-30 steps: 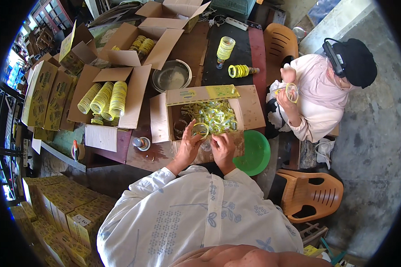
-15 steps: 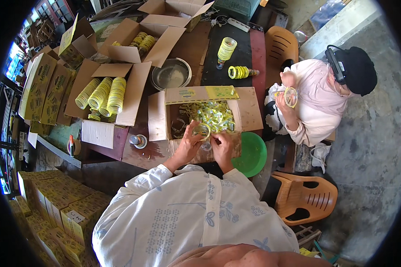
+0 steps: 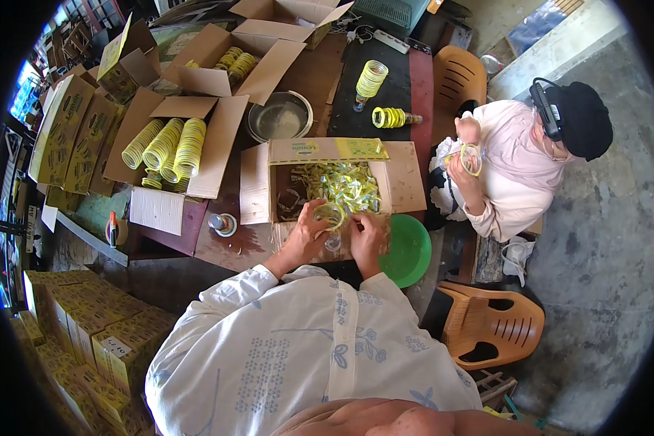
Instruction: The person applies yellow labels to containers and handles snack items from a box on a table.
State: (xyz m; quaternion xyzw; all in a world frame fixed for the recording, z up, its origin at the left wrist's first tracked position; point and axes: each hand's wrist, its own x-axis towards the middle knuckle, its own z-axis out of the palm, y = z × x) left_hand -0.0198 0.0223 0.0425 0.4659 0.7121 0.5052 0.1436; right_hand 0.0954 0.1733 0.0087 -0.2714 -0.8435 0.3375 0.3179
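Observation:
A clear plastic cup [image 3: 332, 217] with a yellow band at its rim is tilted in my left hand [image 3: 305, 236], which is closed around its side. Beside it on the right, my right hand [image 3: 366, 237] has its fingertips pressed together; whatever they pinch is too small to make out. Both hands are over the near edge of an open cardboard box [image 3: 272, 182]. Inside the box lies a heap of crumpled yellow-green plastic strips [image 3: 338, 187], partly hidden by my left hand and the cup.
A green basin [image 3: 412, 254] sits right of the box, a metal bowl [image 3: 280, 116] behind it. Cartons [image 3: 218, 145] of stacked yellow-banded cups stand left. More cup stacks [image 3: 371, 78] are at the back. At right, a seated co-worker [image 3: 516, 160] holds a similar cup, near an orange chair [image 3: 498, 327].
My right hand has drawn slightly away from the cup, widening the gap between them. My left hand still grips the cup. The whole view has shifted a little.

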